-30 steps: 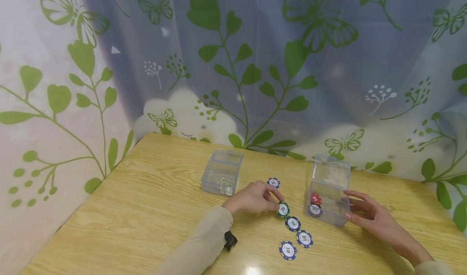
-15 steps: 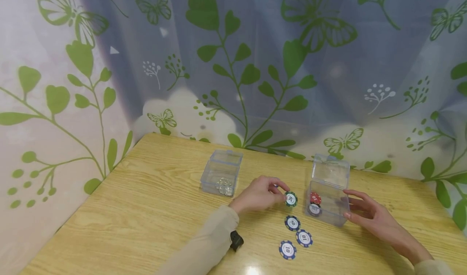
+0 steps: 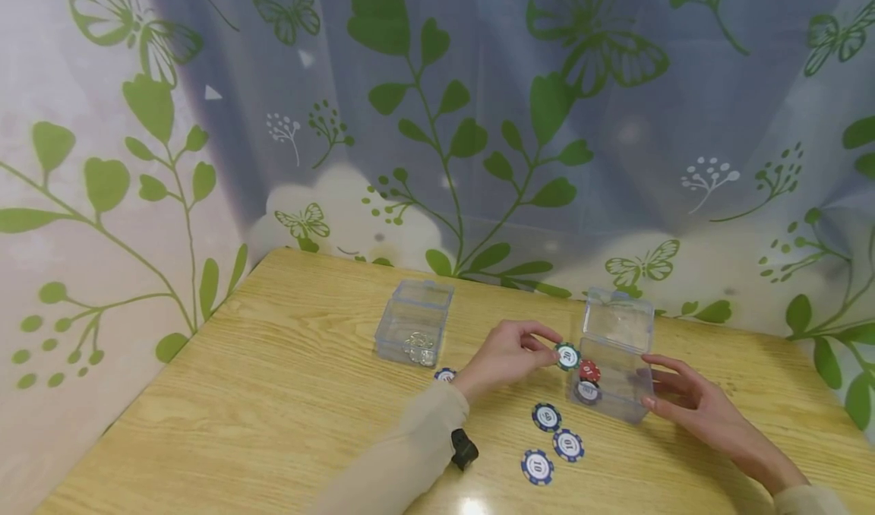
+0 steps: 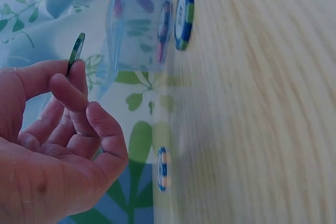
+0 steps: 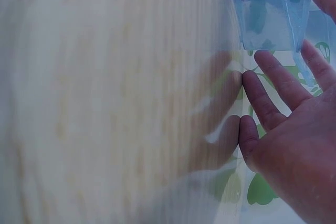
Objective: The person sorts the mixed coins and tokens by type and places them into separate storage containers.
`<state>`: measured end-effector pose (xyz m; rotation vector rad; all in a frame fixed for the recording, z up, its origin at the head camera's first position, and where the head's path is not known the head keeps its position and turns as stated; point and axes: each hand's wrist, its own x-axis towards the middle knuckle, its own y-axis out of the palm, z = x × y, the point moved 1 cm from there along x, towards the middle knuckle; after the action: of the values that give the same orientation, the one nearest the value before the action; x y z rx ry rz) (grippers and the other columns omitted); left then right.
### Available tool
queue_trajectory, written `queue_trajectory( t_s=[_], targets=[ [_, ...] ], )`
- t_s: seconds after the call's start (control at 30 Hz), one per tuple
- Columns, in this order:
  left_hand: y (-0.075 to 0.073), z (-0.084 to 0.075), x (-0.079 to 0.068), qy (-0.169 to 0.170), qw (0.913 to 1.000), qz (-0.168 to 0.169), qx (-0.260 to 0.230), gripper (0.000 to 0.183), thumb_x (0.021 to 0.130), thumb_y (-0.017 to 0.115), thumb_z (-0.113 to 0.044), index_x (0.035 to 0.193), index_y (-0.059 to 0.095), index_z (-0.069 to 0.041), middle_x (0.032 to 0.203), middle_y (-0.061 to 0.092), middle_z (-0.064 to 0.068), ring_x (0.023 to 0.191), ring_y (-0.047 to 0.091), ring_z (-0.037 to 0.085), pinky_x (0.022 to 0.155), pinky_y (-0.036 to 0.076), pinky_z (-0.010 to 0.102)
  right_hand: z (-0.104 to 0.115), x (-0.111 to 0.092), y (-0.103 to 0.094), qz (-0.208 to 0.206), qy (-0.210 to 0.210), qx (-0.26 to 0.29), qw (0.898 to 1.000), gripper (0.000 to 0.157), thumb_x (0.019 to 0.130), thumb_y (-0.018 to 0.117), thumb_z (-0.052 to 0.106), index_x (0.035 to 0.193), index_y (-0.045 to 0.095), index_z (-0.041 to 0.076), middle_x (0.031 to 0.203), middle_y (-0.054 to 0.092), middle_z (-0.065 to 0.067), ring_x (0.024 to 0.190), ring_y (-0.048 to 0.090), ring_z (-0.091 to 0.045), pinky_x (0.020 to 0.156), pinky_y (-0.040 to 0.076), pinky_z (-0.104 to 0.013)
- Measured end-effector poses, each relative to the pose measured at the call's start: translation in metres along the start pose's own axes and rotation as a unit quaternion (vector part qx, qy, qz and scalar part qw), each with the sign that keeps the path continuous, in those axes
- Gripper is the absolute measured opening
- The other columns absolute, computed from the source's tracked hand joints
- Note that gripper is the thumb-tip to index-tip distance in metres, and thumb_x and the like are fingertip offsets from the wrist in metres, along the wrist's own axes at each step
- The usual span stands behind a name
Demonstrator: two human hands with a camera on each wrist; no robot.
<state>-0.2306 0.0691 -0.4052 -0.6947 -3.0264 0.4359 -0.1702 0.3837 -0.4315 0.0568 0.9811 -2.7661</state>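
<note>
Between thumb and fingertips, my left hand [image 3: 509, 354] pinches a green poker chip [image 3: 567, 356] marked 20. In the left wrist view the chip [image 4: 77, 51] is seen nearly edge-on, above table height. It is by the left wall of an open clear plastic box [image 3: 620, 405]. Inside that box lie a red chip [image 3: 590, 371] and a dark-edged chip [image 3: 588, 391]. My right hand [image 3: 707, 416] touches the box's right wall with thumb and index fingertip. In the right wrist view the other fingers of the right hand [image 5: 294, 124] are spread, their tips by the table.
A second clear box [image 3: 412, 325], lid up, holds several shiny, clear or silvery pieces [image 3: 420, 348]. Blue-edged chips lie on the wooden table: a chip marked 50 [image 3: 547, 417], two 10 chips [image 3: 568, 445] [image 3: 537, 467], and another chip [image 3: 445, 375] partly behind the left wrist.
My left hand has lifted the green chip off the table and carried it right and away from me, to the box. The right hand stays in place. A blue chip now shows beside the left wrist.
</note>
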Motion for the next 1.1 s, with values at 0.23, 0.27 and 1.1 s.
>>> queue_trajectory(
  t_s=[0.23,0.27,1.1],
  targets=[
    [0.015,-0.011,0.005,-0.002,0.9999,-0.009,-0.008,0.016,0.091,0.077,-0.018,0.106,0.077,-0.026,0.084,0.071,-0.008,0.075,0.065,0.023,0.053,0.041,0.025,0.000,0.001,0.000,-0.002,-0.007,-0.002,1.000,0.067,0.103,0.064,0.027,0.159,0.031,0.011,0.156,0.041,-0.034,0.109,0.046,0.023,0.083,0.052,-0.018],
    [0.016,-0.012,0.005,-0.002,0.9999,-0.008,-0.008,0.017,0.091,0.077,-0.017,0.106,0.077,-0.026,0.083,0.070,-0.009,0.074,0.064,0.022,0.054,0.041,0.025,0.000,0.001,0.000,-0.002,-0.006,-0.003,1.000,0.067,0.103,0.064,0.027,0.159,0.031,0.011,0.155,0.041,-0.034,0.109,0.046,0.022,0.083,0.052,-0.018],
    [0.053,-0.027,0.026,-0.012,0.9979,-0.026,0.058,0.012,0.088,0.080,-0.020,0.099,0.077,-0.025,0.088,0.076,-0.007,0.071,0.065,0.004,0.064,0.050,0.022,-0.001,0.001,0.000,0.004,-0.003,0.012,1.000,0.065,0.104,0.062,0.024,0.159,0.029,0.012,0.157,0.039,-0.032,0.112,0.051,0.019,0.083,0.054,-0.019]
  ],
)
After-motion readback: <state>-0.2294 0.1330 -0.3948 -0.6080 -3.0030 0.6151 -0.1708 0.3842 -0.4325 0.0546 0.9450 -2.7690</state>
